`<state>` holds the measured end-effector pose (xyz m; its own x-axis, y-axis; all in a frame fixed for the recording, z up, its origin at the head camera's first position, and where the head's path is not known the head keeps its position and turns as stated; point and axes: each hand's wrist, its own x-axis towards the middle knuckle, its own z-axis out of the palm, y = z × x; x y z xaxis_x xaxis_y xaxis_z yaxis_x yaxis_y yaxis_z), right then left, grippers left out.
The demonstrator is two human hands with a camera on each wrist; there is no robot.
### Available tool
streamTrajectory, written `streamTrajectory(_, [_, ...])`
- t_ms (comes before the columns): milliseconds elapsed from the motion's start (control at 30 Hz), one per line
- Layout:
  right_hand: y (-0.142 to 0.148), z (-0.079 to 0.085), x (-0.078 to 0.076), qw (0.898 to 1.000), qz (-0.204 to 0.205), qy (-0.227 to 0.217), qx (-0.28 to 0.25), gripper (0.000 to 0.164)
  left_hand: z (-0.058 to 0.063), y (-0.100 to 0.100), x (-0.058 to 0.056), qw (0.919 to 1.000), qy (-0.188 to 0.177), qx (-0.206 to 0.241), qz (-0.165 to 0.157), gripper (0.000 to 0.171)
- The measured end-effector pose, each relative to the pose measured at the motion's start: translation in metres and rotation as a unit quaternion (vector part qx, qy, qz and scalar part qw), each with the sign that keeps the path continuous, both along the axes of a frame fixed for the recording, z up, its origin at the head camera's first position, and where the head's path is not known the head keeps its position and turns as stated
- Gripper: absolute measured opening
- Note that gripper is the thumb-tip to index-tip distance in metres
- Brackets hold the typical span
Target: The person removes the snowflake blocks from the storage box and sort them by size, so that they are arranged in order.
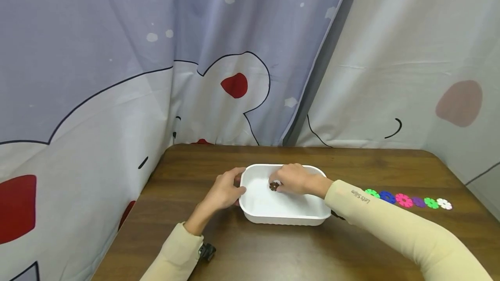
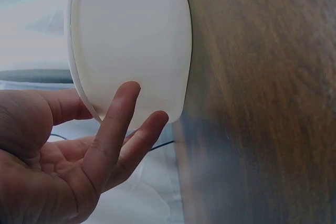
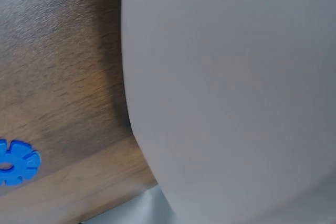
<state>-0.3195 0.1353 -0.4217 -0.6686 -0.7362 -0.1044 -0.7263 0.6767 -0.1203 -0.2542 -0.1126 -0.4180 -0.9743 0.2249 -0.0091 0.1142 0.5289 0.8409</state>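
Note:
A white plastic basin (image 1: 265, 211) sits on the wooden table. At its left end my left hand (image 1: 224, 191) holds the wall. In the left wrist view one digit of the left hand (image 2: 79, 166) passes behind the rim, while other fingers lie against the outer wall. My right hand (image 1: 294, 179) reaches down inside the basin and pinches a brown notched plastic disc (image 1: 274, 186) between thumb and fingers. The basin's wall (image 3: 226, 93) fills most of the right wrist view and hides the right hand there.
Right of the basin a row of notched discs runs along the table (image 1: 293, 246), among them a blue disc (image 1: 387, 197), a pink disc (image 1: 404, 200) and a white disc (image 1: 444, 204). The right forearm passes in front of the row. A printed curtain (image 1: 218, 25) hangs behind the table.

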Motion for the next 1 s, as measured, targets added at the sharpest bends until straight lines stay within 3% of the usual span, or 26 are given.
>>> streamTrajectory(233, [0.002,0.0,0.001,1.0,-0.028,-0.012,-0.006,0.021,-0.001,0.002,0.001,1.0,-0.001,0.0,-0.003,0.06])
streamTrajectory(600, [0.016,0.021,0.004,0.999,-0.026,-0.029,-0.021,0.032,0.001,0.001,0.002,0.9999,-0.009,-0.006,0.0,0.061])
streamTrajectory(800, [0.03,0.031,0.008,0.995,-0.027,-0.059,-0.082,0.017,0.002,0.001,0.002,1.0,-0.007,-0.006,0.003,0.061])
streamTrajectory(1000, [0.049,0.037,0.01,0.977,-0.04,-0.125,-0.168,0.013,0.002,0.002,0.001,0.9999,-0.016,-0.005,0.002,0.061])
